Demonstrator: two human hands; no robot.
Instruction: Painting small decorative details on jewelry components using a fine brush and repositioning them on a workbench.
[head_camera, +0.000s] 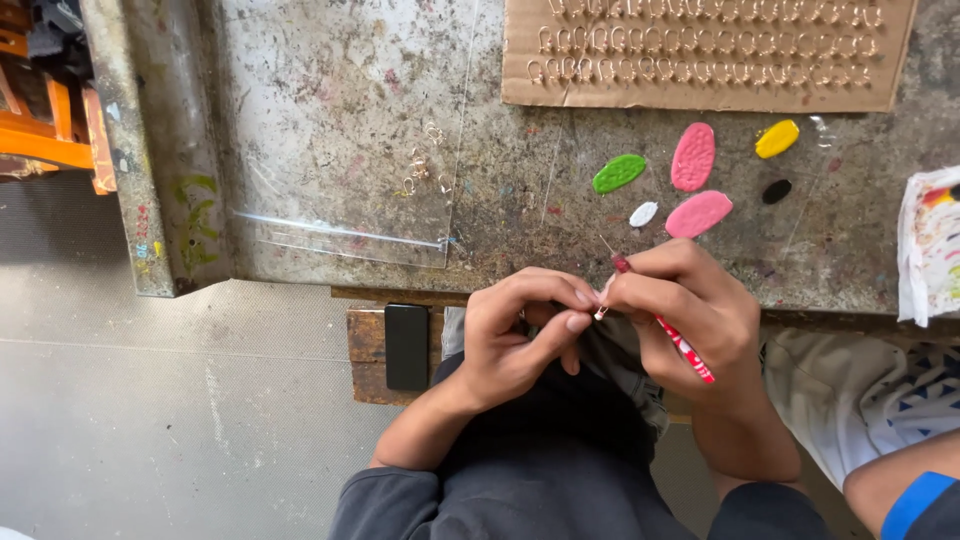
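My left hand (520, 335) and my right hand (690, 310) meet over my lap, just below the worktable's front edge. A thin red tool (685, 347) with a patterned handle lies in my right hand, its tip near the fingertips of both hands. My left hand pinches a very small piece (601, 312) at that tip; what it is cannot be made out. On the table above the hands lie flat blobs of colour: green (619, 172), two pink (693, 156) (698, 214), white (644, 213), yellow (777, 138) and black (777, 190).
A cardboard sheet (705, 90) with rows of small metal rings lies at the table's far side. A clear plastic sheet (350, 130) carries several loose rings (420, 170). A black phone (406, 346) rests on a wooden bench. A paint-stained cloth (930, 245) lies right. Another person's arm (905, 490) shows bottom right.
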